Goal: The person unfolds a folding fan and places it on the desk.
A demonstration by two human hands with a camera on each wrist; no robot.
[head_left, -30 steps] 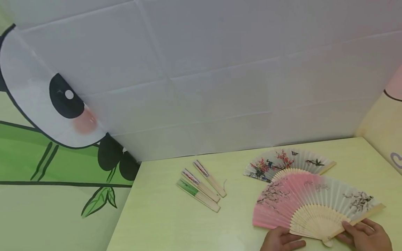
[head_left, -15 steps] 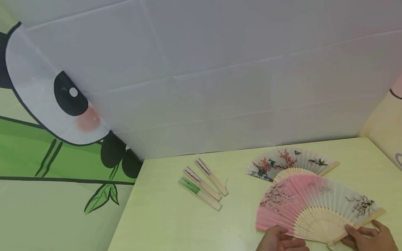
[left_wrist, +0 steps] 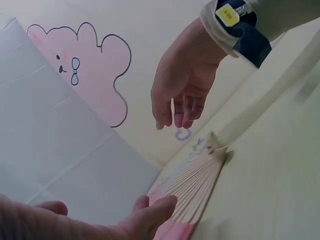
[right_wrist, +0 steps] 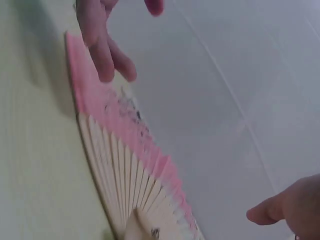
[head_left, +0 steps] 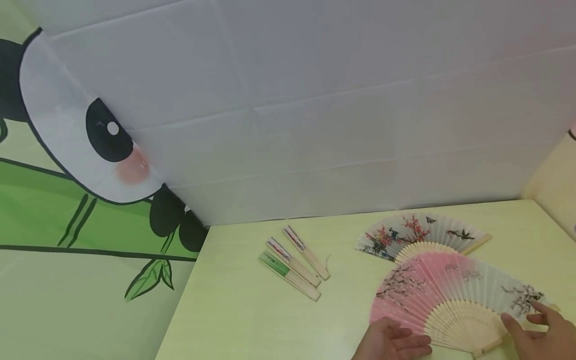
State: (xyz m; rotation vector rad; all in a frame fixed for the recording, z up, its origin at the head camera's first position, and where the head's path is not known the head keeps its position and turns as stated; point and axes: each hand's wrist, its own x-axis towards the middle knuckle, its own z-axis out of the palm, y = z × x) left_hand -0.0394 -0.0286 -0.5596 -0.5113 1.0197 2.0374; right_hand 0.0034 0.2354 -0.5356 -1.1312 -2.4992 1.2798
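Position of the pink fan [head_left: 463,295] on the tabletop [head_left: 225,310]

The pink fan lies unfolded on the right part of the tabletop, directly in front of me. Its pivot faces me; its cloth grades from pink on the left to white on the right, with printed blossom branches.

My left hand [head_left: 391,341] is at the near left edge of the pink fan. Its fingers are extended and its thumb is set apart. I cannot tell whether it touches that edge.

My right hand [head_left: 544,334] is at the opposite side. Its fingers and thumb are loosely spread; the left wrist view shows it raised above the pink fan, clear of contact. A dark strap [left_wrist: 252,45] encircles that wrist.

The white fan [head_left: 416,232] lies unfolded behind the pink fan, which hides part of its ribs. I cannot tell whether the two touch.

To the left, well apart from both, three folded fans lie at a slant: the green fan [head_left: 290,276] nearest me, the middle fan [head_left: 294,262] just beyond it, and the far fan [head_left: 307,252], which carries a thin cord.
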